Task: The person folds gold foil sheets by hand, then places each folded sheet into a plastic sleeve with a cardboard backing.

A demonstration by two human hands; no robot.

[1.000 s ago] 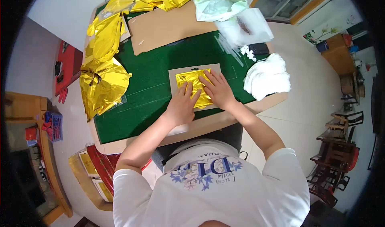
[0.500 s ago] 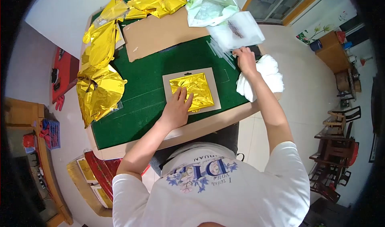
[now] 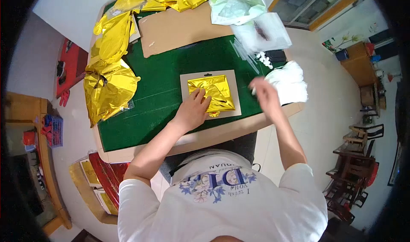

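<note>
A folded gold foil sheet [image 3: 221, 90] lies on a grey-brown card [image 3: 236, 107] with a dark hanging slot at its top edge. My left hand [image 3: 193, 110] rests on the left part of the foil, fingers stretched out and pressing lightly. To the right of the card, my right hand [image 3: 265, 95] is above the green table, slightly blurred, its fingers pinched on a small white piece [image 3: 253, 90]. Several small white pieces [image 3: 265, 60] are clustered beyond it, beside a black item [image 3: 276, 55]. A stack of white bags or sheets [image 3: 290, 83] is next to my right hand.
Crumpled gold foil pieces [image 3: 112, 90] line the table's left and far edges. A cardboard sheet [image 3: 179, 28] lies at the back. A pale green plastic bag [image 3: 238, 7], a clear packet [image 3: 273, 34] and thin translucent strips [image 3: 244, 56] are at the far right.
My right hand has drawn back from the small white pieces toward the card, now with one in its fingers, uncovering the cluster. My left hand stays on the foil. The camera view has shifted slightly.
</note>
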